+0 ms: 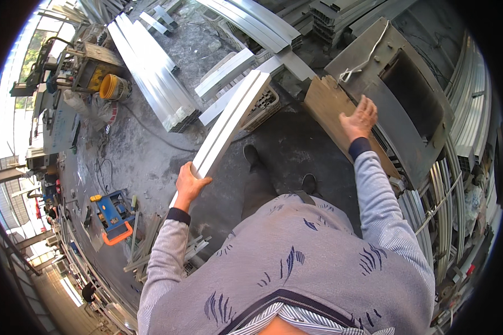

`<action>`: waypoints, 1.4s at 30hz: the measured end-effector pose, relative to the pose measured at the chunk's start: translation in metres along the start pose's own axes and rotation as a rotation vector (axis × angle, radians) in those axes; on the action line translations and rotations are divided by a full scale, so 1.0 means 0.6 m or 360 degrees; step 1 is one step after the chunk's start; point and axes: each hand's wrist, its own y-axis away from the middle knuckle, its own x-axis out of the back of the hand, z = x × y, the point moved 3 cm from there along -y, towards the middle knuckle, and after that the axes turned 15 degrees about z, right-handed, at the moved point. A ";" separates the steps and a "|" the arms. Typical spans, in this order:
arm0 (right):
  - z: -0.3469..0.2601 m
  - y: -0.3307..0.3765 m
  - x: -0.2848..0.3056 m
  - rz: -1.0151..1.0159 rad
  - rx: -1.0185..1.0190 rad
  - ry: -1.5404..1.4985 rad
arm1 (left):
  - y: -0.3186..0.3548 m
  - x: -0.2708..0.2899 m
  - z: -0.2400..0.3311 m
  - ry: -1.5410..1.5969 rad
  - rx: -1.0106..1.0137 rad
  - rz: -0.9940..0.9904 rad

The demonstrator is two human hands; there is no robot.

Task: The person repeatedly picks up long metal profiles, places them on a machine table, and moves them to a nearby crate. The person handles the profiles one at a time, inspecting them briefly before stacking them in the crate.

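Note:
My left hand (189, 185) is closed round the near part of a long pale metal profile (229, 125) with lengthwise grooves. I cannot tell whether it is one piece or several laid together. The profile slants up and to the right, its far end over a grey plastic crate (262, 115). My right hand (359, 118) has its fingers apart and holds nothing. It is over the edge of a brown board (328, 109), beside a grey metal panel (369, 78) with a dark rectangular opening.
Shorter profiles (226, 72) lie by the crate. A stack of long silver profiles (145, 67) rests on the floor to the left, near a yellow bucket (115, 87). A blue machine with an orange handle (115, 220) stands lower left. More long profiles (468, 117) line the right side.

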 end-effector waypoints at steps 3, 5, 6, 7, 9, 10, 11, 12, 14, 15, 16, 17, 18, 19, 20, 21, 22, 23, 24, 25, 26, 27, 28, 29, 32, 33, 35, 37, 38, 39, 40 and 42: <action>0.027 -0.018 -0.018 -0.0059 0.0085 0.0323 | -0.129 -0.073 -0.010 -0.0128 -0.0297 0.0039; 0.029 -0.019 -0.023 -0.0068 0.0064 0.0411 | -0.221 -0.133 -0.014 -0.0192 -0.0391 0.0055; 0.026 -0.019 -0.023 -0.0028 0.0094 0.0434 | -0.266 -0.165 -0.014 -0.0209 -0.0425 0.0064; 0.024 -0.018 -0.023 -0.0046 0.0078 0.0463 | -0.307 -0.196 -0.016 -0.0196 -0.0446 0.0068; 0.023 -0.018 -0.021 -0.0067 0.0065 0.0501 | -0.383 -0.258 -0.017 -0.0187 -0.0455 0.0023; 0.021 -0.019 -0.019 -0.0039 0.0098 0.0479 | -0.419 -0.289 -0.017 -0.0179 -0.0440 0.0003; 0.023 -0.021 -0.020 -0.0072 0.0086 0.0522 | -0.451 -0.319 -0.020 -0.0151 -0.0441 -0.0032; 0.024 -0.021 -0.018 -0.0072 0.0103 0.0502 | -0.477 -0.347 -0.023 -0.0115 -0.0467 -0.0019; 0.029 -0.019 -0.018 -0.0118 0.0093 0.0554 | -0.521 -0.403 -0.033 -0.0039 -0.0504 -0.0036; 0.032 -0.019 -0.017 -0.0130 0.0085 0.0559 | -0.539 -0.431 -0.038 -0.0039 -0.0510 -0.0071; 0.036 -0.017 -0.017 -0.0139 0.0074 0.0562 | -0.554 -0.458 -0.043 -0.0059 -0.0491 -0.0115; 0.039 -0.017 -0.017 -0.0145 0.0114 0.0557 | -0.566 -0.479 -0.049 -0.0027 -0.0493 -0.0129; 0.042 -0.016 -0.016 -0.0151 0.0124 0.0570 | -0.575 -0.498 -0.057 0.0004 -0.0496 -0.0144; 0.046 -0.015 -0.016 -0.0152 0.0132 0.0583 | -0.583 -0.518 -0.064 0.0022 -0.0455 -0.0213; 0.049 -0.014 -0.016 -0.0151 0.0139 0.0595 | -0.589 -0.536 -0.067 0.0036 -0.0470 -0.0193; 0.053 -0.013 -0.015 -0.0168 0.0098 0.0564 | -0.593 -0.552 -0.070 0.0056 -0.0480 -0.0173; 0.055 -0.012 -0.014 -0.0169 0.0098 0.0597 | -0.597 -0.567 -0.073 0.0075 -0.0489 -0.0150; 0.057 -0.013 -0.014 -0.0166 0.0104 0.0609 | -0.600 -0.580 -0.075 0.0062 -0.0488 -0.0140; 0.058 -0.013 -0.012 -0.0165 0.0111 0.0617 | -0.602 -0.591 -0.075 0.0054 -0.0494 -0.0121; 0.060 -0.013 -0.012 -0.0168 0.0104 0.0616 | -0.606 -0.598 -0.075 0.0042 -0.0500 -0.0101; 0.061 -0.013 -0.011 -0.0178 0.0084 0.0631 | -0.610 -0.603 -0.074 0.0029 -0.0506 -0.0081; 0.062 -0.013 -0.010 -0.0186 0.0065 0.0642 | -0.613 -0.609 -0.071 0.0034 -0.0497 -0.0152; 0.063 -0.013 -0.010 -0.0192 0.0044 0.0652 | -0.614 -0.611 -0.068 -0.0019 -0.0510 -0.0156; 0.063 -0.012 -0.009 -0.0192 0.0054 0.0650 | -0.613 -0.613 -0.061 -0.0089 -0.0510 -0.0181; 0.065 -0.012 -0.007 -0.0203 0.0037 0.0674 | -0.615 -0.619 -0.041 -0.0293 -0.0509 -0.0242; 0.066 -0.012 -0.006 -0.0209 0.0017 0.0681 | -0.618 -0.621 -0.038 -0.0345 -0.0476 -0.0301; 0.067 -0.012 -0.005 -0.0206 0.0035 0.0682 | -0.628 -0.624 -0.036 -0.0404 -0.0466 -0.0330; 0.068 -0.013 -0.005 -0.0220 0.0051 0.0687 | -0.637 -0.626 -0.036 -0.0398 -0.0504 -0.0326; 0.068 -0.013 -0.004 -0.0220 0.0043 0.0695 | -0.638 -0.626 -0.039 -0.0409 -0.0500 -0.0364; 0.069 -0.013 -0.003 -0.0220 0.0037 0.0699 | -0.638 -0.626 -0.040 -0.0408 -0.0519 -0.0344; 0.071 -0.013 -0.004 -0.0213 0.0027 0.0697 | -0.639 -0.630 -0.039 -0.0421 -0.0514 -0.0363; 0.073 -0.013 -0.005 -0.0218 0.0058 0.0692 | -0.638 -0.635 -0.037 -0.0458 -0.0499 -0.0394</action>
